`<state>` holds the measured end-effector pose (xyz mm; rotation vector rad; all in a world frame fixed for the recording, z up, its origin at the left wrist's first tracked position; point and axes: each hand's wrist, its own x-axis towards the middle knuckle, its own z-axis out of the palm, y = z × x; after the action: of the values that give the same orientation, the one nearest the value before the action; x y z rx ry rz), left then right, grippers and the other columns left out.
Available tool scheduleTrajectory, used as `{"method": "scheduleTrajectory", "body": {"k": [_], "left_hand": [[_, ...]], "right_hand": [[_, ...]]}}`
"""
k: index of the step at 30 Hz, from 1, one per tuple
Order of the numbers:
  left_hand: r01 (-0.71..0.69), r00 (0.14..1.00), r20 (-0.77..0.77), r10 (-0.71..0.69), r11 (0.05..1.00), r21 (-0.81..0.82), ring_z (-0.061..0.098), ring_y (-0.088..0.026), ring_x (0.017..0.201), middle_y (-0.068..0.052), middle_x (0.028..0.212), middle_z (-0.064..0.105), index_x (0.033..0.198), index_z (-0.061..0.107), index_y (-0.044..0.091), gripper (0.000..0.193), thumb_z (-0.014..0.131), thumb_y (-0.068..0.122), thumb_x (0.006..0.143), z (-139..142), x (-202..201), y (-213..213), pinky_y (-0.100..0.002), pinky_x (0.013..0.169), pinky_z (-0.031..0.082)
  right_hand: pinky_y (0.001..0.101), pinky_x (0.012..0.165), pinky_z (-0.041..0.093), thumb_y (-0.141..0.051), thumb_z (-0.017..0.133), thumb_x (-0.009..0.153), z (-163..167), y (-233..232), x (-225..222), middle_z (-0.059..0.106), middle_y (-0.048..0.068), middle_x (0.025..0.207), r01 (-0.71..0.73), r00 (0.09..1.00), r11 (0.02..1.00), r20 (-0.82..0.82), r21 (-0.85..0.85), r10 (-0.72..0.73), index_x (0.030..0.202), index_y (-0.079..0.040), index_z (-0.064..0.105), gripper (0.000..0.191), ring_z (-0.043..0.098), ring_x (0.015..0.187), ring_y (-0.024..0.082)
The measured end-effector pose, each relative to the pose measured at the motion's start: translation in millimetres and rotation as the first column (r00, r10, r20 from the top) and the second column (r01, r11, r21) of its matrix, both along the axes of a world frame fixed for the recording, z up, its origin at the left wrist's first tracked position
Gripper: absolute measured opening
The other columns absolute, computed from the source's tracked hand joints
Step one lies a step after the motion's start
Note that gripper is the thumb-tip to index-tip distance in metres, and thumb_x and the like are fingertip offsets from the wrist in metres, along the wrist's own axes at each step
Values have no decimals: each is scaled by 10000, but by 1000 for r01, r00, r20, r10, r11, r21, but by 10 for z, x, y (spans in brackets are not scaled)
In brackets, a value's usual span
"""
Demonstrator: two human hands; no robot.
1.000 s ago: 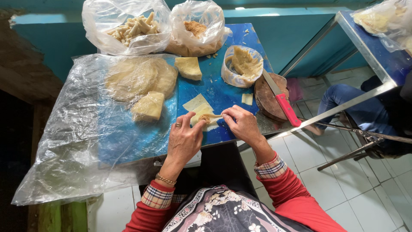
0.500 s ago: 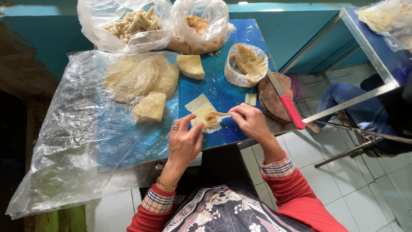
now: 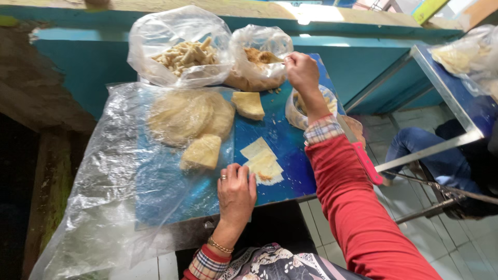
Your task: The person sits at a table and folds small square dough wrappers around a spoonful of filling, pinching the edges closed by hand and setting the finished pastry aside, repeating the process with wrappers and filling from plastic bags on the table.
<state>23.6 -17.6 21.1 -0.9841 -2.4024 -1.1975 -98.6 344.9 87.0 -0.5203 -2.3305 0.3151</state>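
Note:
My left hand (image 3: 236, 194) rests flat on the blue table (image 3: 282, 132), fingers apart, its fingertips at the near edge of a pale square wrapper (image 3: 265, 165) that carries a small dab of brown filling. My right hand (image 3: 302, 70) reaches to the far side, fingers pinched on a thin spoon at the mouth of a clear bag of crumbly brown filling (image 3: 258, 59). The spoon's end is hidden in the bag. A second wrapper piece (image 3: 256, 147) lies just beyond the first.
A bag of pale rolled sticks (image 3: 184, 54) stands far left. Round wrappers (image 3: 187, 116) and cut stacks (image 3: 202, 152) (image 3: 249, 103) lie under plastic sheeting (image 3: 104, 197). A bagged bowl (image 3: 296, 111), a red-handled knife (image 3: 367, 163) and another person's legs (image 3: 425, 150) are on the right.
My right hand left the wrapper and reached far across to the filling bag. My left hand slid back toward me and now lies flat at the wrapper's near edge.

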Motion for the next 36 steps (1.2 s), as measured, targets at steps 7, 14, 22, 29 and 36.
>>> {"method": "scheduleTrajectory", "body": {"k": [7, 14, 22, 29, 36], "left_hand": [[17, 998, 55, -18, 1000, 22, 600, -308, 985, -112, 1044, 614, 1012, 648, 63, 186, 726, 164, 877, -8, -44, 3, -427, 807, 492], [-19, 999, 29, 19, 1000, -2, 611, -302, 961, -102, 1019, 618, 965, 652, 84, 144, 737, 166, 883, -5, -59, 6, -432, 793, 494], [-47, 999, -8, 46, 998, -31, 617, -301, 941, -89, 974, 628, 930, 666, 103, 131, 748, 179, 862, -23, -26, 44, -447, 760, 481], [52, 998, -38, -51, 998, 29, 636, -274, 918, -52, 960, 664, 897, 668, 116, 77, 735, 142, 872, -22, -29, 40, -429, 741, 466], [187, 982, -43, -184, 978, 87, 646, -264, 890, -34, 964, 713, 953, 660, 108, 110, 733, 99, 871, 5, -33, 5, -407, 750, 455]], "right_hand": [[506, 889, 520, -206, 691, 784, -78, -348, -765, 628, 136, 1239, -111, 855, 862, 490, 494, -171, 1160, -136, 736, 386, 603, 1173, 363], [401, 807, 547, -154, 713, 947, 35, -1199, 1243, 714, 101, 963, -274, 959, 961, 85, 30, 271, 943, -85, 742, 74, 705, 912, 282], [331, 595, 522, -249, 801, 839, -376, -2156, 2381, 670, 41, 916, 6, 986, 976, 162, -220, 30, 942, -122, 759, 169, 636, 622, 183], [315, 596, 529, -204, 786, 860, -459, -2156, 2374, 700, 16, 912, -25, 988, 940, 137, -339, 76, 933, -125, 742, 117, 652, 634, 163], [299, 602, 530, -161, 785, 866, -538, -2183, 2319, 733, 23, 914, -98, 991, 906, 40, -413, 125, 973, -102, 726, 136, 687, 718, 151]]}}
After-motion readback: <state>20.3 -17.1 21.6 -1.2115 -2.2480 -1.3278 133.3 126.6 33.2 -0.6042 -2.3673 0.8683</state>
